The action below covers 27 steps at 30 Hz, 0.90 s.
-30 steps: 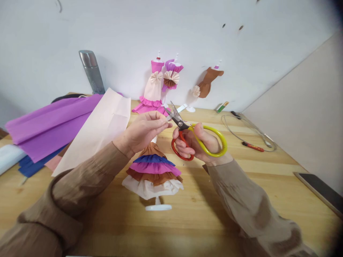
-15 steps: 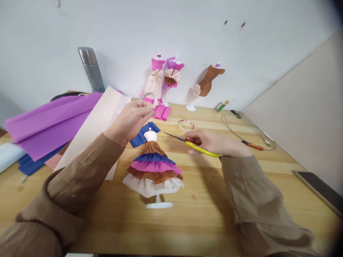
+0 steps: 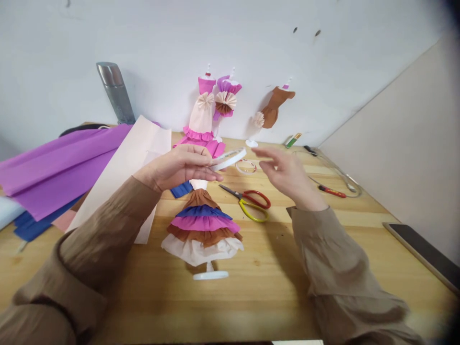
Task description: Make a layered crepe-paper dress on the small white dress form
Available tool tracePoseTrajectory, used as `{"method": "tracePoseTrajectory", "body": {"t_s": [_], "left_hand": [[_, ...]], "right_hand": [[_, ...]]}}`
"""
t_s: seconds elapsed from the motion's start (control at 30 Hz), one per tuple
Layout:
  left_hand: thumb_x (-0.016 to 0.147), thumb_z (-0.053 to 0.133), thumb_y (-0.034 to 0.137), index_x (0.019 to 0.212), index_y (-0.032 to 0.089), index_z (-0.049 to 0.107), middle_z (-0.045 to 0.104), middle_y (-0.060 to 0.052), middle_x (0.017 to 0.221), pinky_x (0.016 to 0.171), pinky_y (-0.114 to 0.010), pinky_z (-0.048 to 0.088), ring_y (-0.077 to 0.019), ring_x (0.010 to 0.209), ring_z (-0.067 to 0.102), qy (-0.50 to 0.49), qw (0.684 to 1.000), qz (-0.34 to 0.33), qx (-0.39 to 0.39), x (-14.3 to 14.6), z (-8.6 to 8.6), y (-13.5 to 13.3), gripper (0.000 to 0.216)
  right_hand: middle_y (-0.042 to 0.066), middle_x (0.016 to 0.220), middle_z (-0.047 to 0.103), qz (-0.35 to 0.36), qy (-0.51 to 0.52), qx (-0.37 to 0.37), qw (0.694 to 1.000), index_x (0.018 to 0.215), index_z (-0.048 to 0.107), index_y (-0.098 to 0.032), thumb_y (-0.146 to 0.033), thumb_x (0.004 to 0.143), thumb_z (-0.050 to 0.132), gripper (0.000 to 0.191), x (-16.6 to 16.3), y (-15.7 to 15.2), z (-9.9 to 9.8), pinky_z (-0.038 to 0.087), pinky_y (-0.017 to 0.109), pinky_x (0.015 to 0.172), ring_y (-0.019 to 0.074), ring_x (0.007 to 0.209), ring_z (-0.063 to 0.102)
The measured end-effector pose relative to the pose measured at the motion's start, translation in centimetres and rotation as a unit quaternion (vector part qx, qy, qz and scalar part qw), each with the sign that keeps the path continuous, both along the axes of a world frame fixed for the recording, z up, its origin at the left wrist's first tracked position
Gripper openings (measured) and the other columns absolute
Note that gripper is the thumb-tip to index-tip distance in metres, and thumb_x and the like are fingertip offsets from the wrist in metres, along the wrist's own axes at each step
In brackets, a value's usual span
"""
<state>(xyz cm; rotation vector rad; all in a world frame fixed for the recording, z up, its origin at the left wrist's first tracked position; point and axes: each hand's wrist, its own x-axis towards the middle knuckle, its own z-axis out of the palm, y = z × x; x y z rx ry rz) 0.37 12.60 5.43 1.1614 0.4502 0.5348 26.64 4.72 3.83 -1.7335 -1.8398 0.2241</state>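
Observation:
My left hand (image 3: 183,165) grips a roll of white tape (image 3: 230,159) by its near edge, held flat above the table. Just right of the roll, my right hand (image 3: 282,172) is raised with its fingers apart and nothing in them. Below it, scissors (image 3: 247,199) with one red and one yellow handle lie on the table, blades pointing left. A small dress form (image 3: 203,225) in a tiered paper skirt of brown, blue, purple and white lies below my left hand, its top partly hidden by that hand.
Purple crepe paper (image 3: 64,163) and a cream sheet (image 3: 118,177) lie at left, near a grey bottle (image 3: 117,93). Dressed forms (image 3: 206,108) stand by the wall. A second ring (image 3: 246,166), a cable (image 3: 348,179) and a phone (image 3: 422,254) are also there.
My right hand has let go of the scissors, now on the table, and risen toward the tape. My left hand has turned the roll flat and moved it right and lower.

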Motion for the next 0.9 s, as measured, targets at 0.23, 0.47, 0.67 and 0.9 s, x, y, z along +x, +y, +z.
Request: {"method": "tracePoseTrajectory", "body": {"t_s": [0.23,0.47,0.67,0.9], "left_hand": [[0.074,0.080,0.019,0.071,0.009,0.063,0.074,-0.011,0.079,0.074,-0.024,0.060,-0.0224,0.079,0.076,0.034,0.999,-0.036,0.015,0.3,0.2,-0.6,0.020],[0.075,0.077,0.019,0.070,0.010,0.059,0.073,-0.014,0.100,0.051,-0.018,0.054,-0.0130,0.062,0.071,0.081,0.994,0.040,0.064,0.5,-0.1,-0.4,0.021],[0.076,0.074,0.016,0.065,0.010,0.062,0.057,0.000,0.052,0.038,-0.013,0.033,-0.0028,0.040,0.045,0.109,0.986,0.004,0.129,0.6,0.2,-0.8,0.017],[0.077,0.074,0.022,0.070,0.013,0.063,0.054,0.002,0.054,0.037,-0.014,0.031,-0.0022,0.040,0.042,0.114,0.978,-0.065,0.163,0.4,-0.1,-0.8,0.016]], "right_hand": [[0.004,0.091,0.072,0.197,0.171,-0.080,0.962,0.089,0.076,-0.026,-0.037,0.085,0.061,0.020,-0.1,-0.7,1.1,0.049,0.038,0.087,0.0209,0.090,0.065],[0.005,0.090,0.075,0.164,0.063,-0.121,0.977,0.090,0.075,-0.023,-0.041,0.086,0.057,0.027,1.8,-0.9,1.3,0.049,0.033,0.077,0.0193,0.080,0.066],[0.004,0.092,0.077,0.057,-0.151,-0.144,0.976,0.093,0.076,-0.024,-0.023,0.083,0.048,0.030,3.8,0.5,-0.2,0.047,0.032,0.070,0.0200,0.078,0.068],[0.001,0.066,0.071,0.099,-0.131,-0.205,0.965,0.068,0.074,-0.024,-0.030,0.079,0.060,0.019,2.1,0.1,0.0,0.042,0.029,0.056,0.0153,0.057,0.059]]}}
